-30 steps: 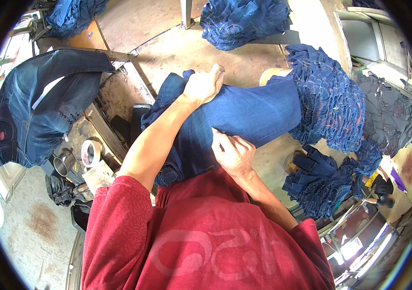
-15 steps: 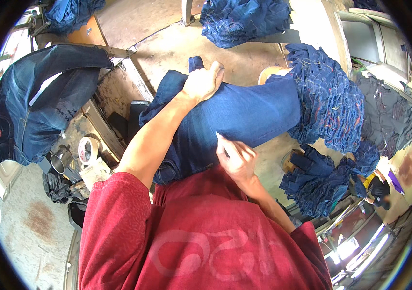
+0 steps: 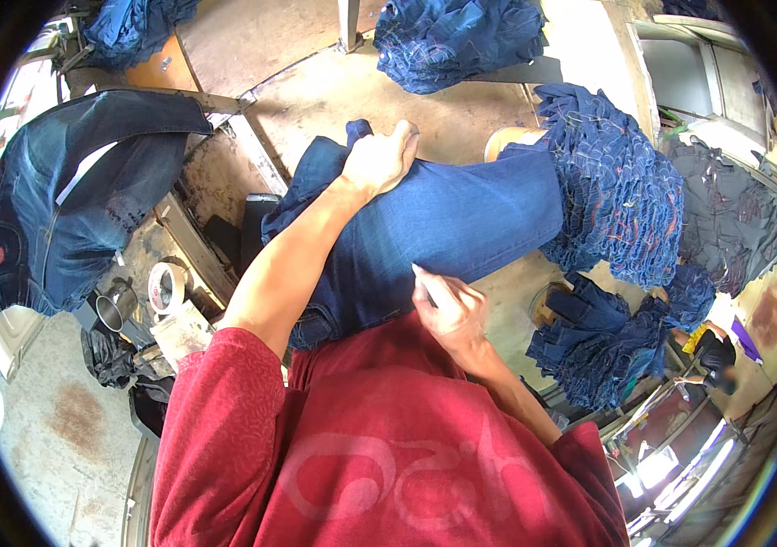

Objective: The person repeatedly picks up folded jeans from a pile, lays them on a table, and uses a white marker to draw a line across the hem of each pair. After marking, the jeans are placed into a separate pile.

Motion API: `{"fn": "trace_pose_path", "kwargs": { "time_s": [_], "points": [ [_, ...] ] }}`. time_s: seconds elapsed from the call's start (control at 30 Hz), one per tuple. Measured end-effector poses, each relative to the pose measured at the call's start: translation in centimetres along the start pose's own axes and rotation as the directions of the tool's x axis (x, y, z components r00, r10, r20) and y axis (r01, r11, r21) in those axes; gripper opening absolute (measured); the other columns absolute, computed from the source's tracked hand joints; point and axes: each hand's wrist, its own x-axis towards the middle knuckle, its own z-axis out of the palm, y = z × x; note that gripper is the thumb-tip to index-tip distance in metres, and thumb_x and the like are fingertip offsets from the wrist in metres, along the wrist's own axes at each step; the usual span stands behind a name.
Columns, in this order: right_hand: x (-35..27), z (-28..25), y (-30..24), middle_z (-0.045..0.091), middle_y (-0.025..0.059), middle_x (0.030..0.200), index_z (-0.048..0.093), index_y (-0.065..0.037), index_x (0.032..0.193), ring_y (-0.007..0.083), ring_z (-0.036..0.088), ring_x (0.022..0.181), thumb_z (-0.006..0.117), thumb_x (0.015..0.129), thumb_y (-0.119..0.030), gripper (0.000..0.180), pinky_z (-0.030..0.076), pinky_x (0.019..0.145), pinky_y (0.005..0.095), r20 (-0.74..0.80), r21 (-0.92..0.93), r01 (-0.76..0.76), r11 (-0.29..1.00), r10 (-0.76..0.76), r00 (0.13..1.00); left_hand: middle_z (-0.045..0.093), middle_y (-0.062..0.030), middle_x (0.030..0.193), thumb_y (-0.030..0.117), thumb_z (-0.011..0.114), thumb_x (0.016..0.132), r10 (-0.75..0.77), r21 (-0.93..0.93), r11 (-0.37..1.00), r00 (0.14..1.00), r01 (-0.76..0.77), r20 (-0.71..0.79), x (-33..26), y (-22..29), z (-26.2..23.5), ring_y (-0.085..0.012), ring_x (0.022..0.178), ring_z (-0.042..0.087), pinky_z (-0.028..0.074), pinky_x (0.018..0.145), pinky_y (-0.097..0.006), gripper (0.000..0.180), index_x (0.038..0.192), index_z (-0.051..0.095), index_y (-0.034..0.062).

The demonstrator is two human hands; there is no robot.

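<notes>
Pressing jeans (image 3: pixel 461 219) flat: left hand (image 3: pixel 379 159), right hand (image 3: pixel 450 310).

Bright daylight pours across a worn, stained wooden table (image 3: pixel 334 100), its surface scuffed pale brown. Up at the far edge, a heap of dark blue denim (image 3: pixel 461 36); another heap (image 3: pixel 133 23) sits top left. On the right, a tall stack of folded denim pieces (image 3: pixel 616 191), with a greyer stack (image 3: pixel 735 219) beyond it near a pale window frame (image 3: pixel 689 82). Left side now: a pair of jeans (image 3: pixel 69 201) draped over a stand, a metal cup (image 3: pixel 115 308) and a roll of tape (image 3: pixel 166 286) just beside each other below it. Lower left, a blotched concrete floor (image 3: pixel 60 419).
</notes>
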Motion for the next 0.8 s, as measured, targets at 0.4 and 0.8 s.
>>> {"fn": "trace_pose_path", "kwargs": {
  "time_s": [0.4, 0.8],
  "points": [
    [0.3, -0.5, -0.7, 0.072, 0.0036, 0.071, 0.079, -0.010, 0.100, 0.0202, 0.068, 0.056, 0.080, 0.086, 0.000, 0.016, 0.054, 0.052, 0.0346, 0.075, -0.115, -0.015, 0.993, 0.024, 0.997, 0.072, -0.0235, 0.073, 0.031, 0.056, 0.111, 0.004, -0.043, 0.999, 1.000, -0.003, 0.014, 0.1, 0.0, -0.3, -0.0456, 0.064, 0.072, 0.058, 0.063, -0.059, 0.024, 0.124, 0.056, 0.0118],
    [0.8, -0.4, -0.2, 0.070, 0.0038, 0.069, 0.078, -0.008, 0.098, 0.0193, 0.069, 0.057, 0.082, 0.086, -0.001, 0.015, 0.056, 0.054, 0.0353, 0.122, -0.133, 0.001, 0.991, 0.015, 0.992, 0.073, -0.0242, 0.075, 0.032, 0.057, 0.110, -0.076, -0.027, 0.997, 0.994, 0.078, 0.075, 0.2, 0.0, -0.1, -0.0452, 0.066, 0.073, 0.059, 0.068, -0.059, 0.022, 0.123, 0.058, 0.0133]
  ]
}}
